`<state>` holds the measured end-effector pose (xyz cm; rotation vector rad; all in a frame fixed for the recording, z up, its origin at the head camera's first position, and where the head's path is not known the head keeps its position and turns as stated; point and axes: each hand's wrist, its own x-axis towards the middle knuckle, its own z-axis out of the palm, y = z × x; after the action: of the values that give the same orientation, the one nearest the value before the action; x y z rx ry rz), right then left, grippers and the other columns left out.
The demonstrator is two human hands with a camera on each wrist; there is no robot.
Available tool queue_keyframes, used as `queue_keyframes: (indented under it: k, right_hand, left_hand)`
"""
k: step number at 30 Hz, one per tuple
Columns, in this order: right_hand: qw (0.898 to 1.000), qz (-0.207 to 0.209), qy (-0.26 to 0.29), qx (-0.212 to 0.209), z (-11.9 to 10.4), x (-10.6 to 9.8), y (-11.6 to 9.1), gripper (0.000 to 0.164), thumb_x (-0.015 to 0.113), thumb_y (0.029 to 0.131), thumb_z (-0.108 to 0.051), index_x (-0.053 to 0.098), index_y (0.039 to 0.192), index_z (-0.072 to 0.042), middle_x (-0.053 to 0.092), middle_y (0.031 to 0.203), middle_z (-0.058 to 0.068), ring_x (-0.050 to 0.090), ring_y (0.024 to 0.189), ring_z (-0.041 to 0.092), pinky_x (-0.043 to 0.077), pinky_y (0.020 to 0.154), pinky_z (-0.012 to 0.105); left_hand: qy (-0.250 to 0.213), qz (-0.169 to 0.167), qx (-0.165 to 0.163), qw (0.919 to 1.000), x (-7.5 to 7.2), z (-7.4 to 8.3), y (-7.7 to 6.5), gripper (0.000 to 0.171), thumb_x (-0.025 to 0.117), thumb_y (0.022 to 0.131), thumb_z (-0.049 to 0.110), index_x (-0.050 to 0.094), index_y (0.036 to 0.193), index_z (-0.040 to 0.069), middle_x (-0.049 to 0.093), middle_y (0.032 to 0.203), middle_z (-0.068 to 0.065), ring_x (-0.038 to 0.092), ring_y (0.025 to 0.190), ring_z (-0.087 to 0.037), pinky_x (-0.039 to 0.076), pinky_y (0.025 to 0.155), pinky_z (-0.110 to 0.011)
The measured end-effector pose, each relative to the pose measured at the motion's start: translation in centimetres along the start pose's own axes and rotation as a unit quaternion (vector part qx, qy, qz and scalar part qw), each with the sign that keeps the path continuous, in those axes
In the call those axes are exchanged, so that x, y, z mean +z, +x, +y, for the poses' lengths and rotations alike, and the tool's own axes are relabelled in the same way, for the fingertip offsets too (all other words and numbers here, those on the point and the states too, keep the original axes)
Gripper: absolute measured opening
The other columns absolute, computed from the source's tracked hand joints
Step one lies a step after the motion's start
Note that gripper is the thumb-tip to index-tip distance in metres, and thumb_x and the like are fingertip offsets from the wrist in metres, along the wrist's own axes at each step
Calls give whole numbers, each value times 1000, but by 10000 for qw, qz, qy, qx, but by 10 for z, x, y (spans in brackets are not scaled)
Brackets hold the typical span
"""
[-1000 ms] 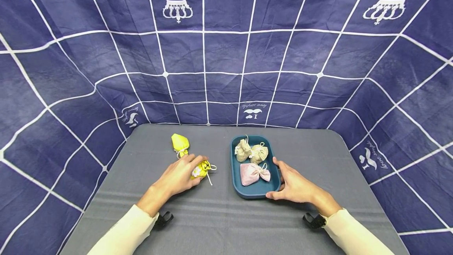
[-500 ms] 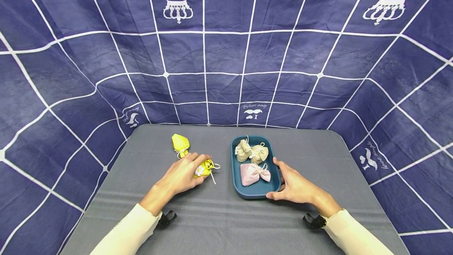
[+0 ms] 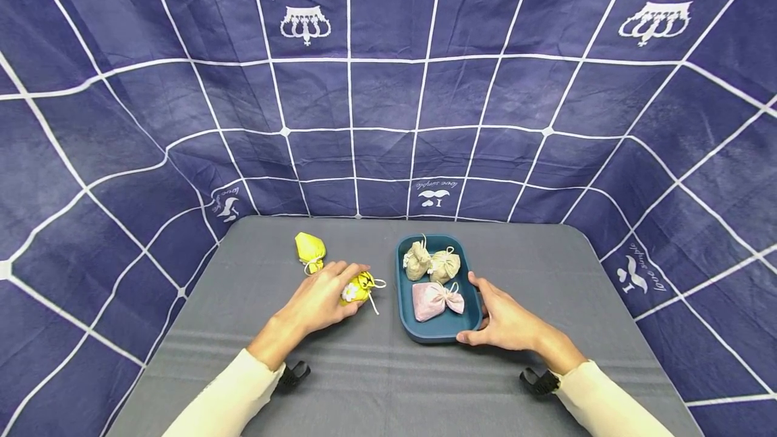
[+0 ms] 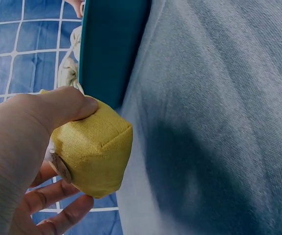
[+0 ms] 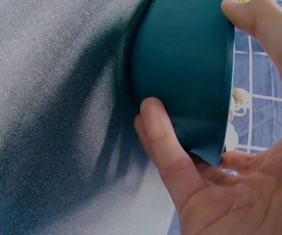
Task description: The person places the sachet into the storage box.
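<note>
My left hand (image 3: 322,297) holds a yellow drawstring pouch (image 3: 359,286) with a white flower and a cream cord. The left wrist view shows the pouch (image 4: 94,147) under the thumb and raised off the cloth, with a shadow below. A second yellow pouch (image 3: 310,249) lies just beyond that hand. To the right stands a blue tray (image 3: 419,333); in it are two beige pouches (image 3: 417,260) and a pink one (image 3: 429,300). My right hand (image 3: 500,315) grips the tray's right side, the thumb at its near corner and the fingers along the outer wall (image 5: 184,73).
A grey cloth (image 3: 376,383) covers the table. Blue fabric with white grid lines (image 3: 388,93) hangs behind it and along both sides. A black wrist strap (image 3: 294,376) sits on each arm near the cream sleeves.
My left hand has moved slowly to the right with the yellow pouch, nearer the tray. The right hand and the tray have stayed in place.
</note>
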<state>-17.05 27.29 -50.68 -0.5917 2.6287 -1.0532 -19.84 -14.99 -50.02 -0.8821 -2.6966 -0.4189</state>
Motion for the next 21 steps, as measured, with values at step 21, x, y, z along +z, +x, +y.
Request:
queue_keyframes:
  k: [21]
  right_hand:
    - [9999,139,-12,-2,5,5,-6,134,103,87,-48,23,180,7,49,171,35,69,88,-2,63,81,23]
  left_hand:
    - [-174,382,-93,9991,2,26,20,74,102,86,33,71,152,24,80,122,-3,79,110,-25,69,88,-47]
